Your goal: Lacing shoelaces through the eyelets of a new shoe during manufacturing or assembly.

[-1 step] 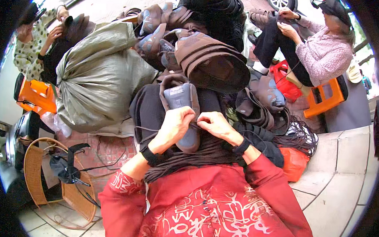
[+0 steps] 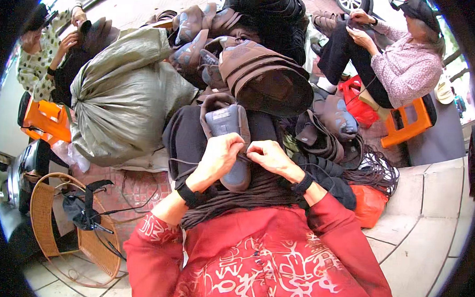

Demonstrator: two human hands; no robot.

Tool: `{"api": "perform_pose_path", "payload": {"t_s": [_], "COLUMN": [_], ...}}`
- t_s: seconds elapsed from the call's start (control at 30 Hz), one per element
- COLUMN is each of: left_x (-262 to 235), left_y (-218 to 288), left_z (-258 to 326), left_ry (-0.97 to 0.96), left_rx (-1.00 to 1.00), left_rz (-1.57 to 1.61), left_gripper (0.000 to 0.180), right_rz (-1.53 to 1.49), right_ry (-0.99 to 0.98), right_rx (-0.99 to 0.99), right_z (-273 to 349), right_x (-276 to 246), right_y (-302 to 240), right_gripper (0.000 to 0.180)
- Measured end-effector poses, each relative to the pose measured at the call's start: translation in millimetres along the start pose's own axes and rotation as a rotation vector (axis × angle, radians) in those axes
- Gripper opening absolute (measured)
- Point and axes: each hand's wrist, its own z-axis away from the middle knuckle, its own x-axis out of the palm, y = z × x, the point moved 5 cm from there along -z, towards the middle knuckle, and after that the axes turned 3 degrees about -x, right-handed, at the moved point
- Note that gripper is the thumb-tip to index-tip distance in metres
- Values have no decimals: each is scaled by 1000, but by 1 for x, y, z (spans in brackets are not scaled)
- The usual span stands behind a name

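1. Shoe upper [image 2: 222,122], grey-blue and brown, rests on the person's dark lap [image 2: 183,128], between the knees, toe toward the body. Lying this way, its front opening faces up, likely so that both hands can work on it evenly.

2. A bulky grey-green sack [image 2: 129,97] stands beyond the lap to the left, probably set aside there to leave the arms free.

3. A nested stack of brown uppers [image 2: 261,71] lies just past the knees; nesting presumably saves room and keeps similar pieces together.

4. A loose bundle of dark laces [image 2: 240,206] lies across the lap, between the toe and the red jacket [image 2: 255,254], seemingly kept close at hand.

5. The left hand [image 2: 220,157] and right hand [image 2: 273,157] meet above the upper, slightly apart, wrists coming in from either side, which should give matched control.

6. The fingers of each hand are pressed together, apparently pinching a thin dark lace [image 2: 184,161], which trails out left past the wrist; the exact grip is too small to make out.
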Motion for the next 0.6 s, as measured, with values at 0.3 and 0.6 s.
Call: {"api": "perform_pose_path", "payload": {"t_s": [0.3,0.6], "left_x": [10,5], "left_y": [-16,-5], "left_z": [-3,4], "left_ry": [-166,-30], "left_rx": [-295,-7], "left_rz": [402,-45], "left_gripper": [12,13], "right_rz": [215,-260], "right_ry": [108,-8], "right_rx": [-43,160], "right_z": [-1,7], "right_x": [5,1], "right_y": [-5,6], "right_gripper": [16,12]}}
